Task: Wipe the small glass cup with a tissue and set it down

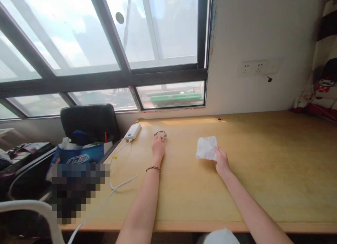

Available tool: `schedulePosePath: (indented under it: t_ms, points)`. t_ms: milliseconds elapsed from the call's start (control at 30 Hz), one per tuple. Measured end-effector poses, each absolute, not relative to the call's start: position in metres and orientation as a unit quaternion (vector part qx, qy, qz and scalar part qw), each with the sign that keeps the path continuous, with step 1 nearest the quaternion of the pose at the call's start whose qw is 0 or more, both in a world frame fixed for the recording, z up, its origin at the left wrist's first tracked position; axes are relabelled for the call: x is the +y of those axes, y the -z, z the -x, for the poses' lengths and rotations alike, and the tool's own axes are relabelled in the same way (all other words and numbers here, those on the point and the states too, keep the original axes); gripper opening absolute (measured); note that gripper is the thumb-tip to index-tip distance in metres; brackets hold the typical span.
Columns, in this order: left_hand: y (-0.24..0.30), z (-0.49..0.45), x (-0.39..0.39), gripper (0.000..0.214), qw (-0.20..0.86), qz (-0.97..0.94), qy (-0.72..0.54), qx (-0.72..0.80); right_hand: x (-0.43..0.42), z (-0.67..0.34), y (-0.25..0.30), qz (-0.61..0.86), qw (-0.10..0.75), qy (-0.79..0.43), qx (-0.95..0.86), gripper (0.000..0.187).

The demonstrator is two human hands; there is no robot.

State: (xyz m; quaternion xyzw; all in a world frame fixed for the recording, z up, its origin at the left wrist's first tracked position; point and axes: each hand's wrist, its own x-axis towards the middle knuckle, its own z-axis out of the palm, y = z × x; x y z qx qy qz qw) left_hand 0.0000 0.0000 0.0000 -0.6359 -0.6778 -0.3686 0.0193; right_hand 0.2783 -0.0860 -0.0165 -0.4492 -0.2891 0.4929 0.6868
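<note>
My left hand (158, 146) reaches far across the wooden desk (263, 159), and its fingers close on a small ring-shaped metal thing (161, 134); I cannot make out what it is. A braided bracelet circles that wrist. My right hand (221, 160) rests on the desk, its fingers pinching the lower right corner of a crumpled white tissue (206, 147) that lies flat on the wood.
A white power bank (132, 131) lies near the window with a white cable (121, 183) trailing over the desk's left edge. At the left stand a black chair (89, 122), a blue bag (79, 156) and clutter. Wall sockets (252, 67) sit above the desk.
</note>
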Motion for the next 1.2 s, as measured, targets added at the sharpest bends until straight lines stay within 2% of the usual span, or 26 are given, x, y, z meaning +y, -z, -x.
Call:
schedulePosePath:
  t_ms: [233, 400, 500, 567, 767, 933, 1033, 1133, 1200]
  points:
    - [-0.013, -0.050, -0.033, 0.017, 0.041, 0.696, 0.395, -0.598, -0.089, -0.273, 0.004, 0.420, 0.694, -0.516, -0.275, 0.031]
    - [-0.006, -0.121, -0.084, 0.021, 0.019, 0.788, 0.385, -0.480, -0.094, -0.272, -0.001, 0.333, 0.647, -0.622, -0.290, 0.040]
    - [0.001, -0.144, -0.105, 0.023, 0.016, 0.833, 0.340, -0.437, -0.094, -0.275, 0.001, 0.338, 0.648, -0.631, -0.261, 0.028]
    - [0.003, -0.147, -0.109, 0.025, 0.021, 0.844, 0.321, -0.429, -0.094, -0.277, 0.002, 0.351, 0.654, -0.617, -0.260, 0.023]
    - [0.004, -0.128, -0.094, 0.031, 0.059, 0.863, 0.286, -0.411, -0.100, -0.272, -0.003, 0.335, 0.624, -0.653, -0.269, 0.030]
    - [0.009, -0.123, -0.088, 0.031, 0.032, 0.878, 0.299, -0.373, -0.099, -0.271, -0.002, 0.361, 0.622, -0.639, -0.271, 0.027]
    - [0.008, -0.124, -0.086, 0.044, -0.023, 0.832, 0.394, -0.391, -0.099, -0.271, -0.001, 0.370, 0.624, -0.639, -0.258, 0.027]
    - [0.006, -0.122, -0.082, 0.074, -0.156, 0.800, 0.441, -0.375, -0.101, -0.268, -0.002, 0.374, 0.620, -0.637, -0.265, 0.031]
    - [0.007, -0.121, -0.078, 0.082, -0.242, 0.787, 0.446, -0.351, -0.103, -0.264, -0.002, 0.365, 0.614, -0.640, -0.283, 0.036]
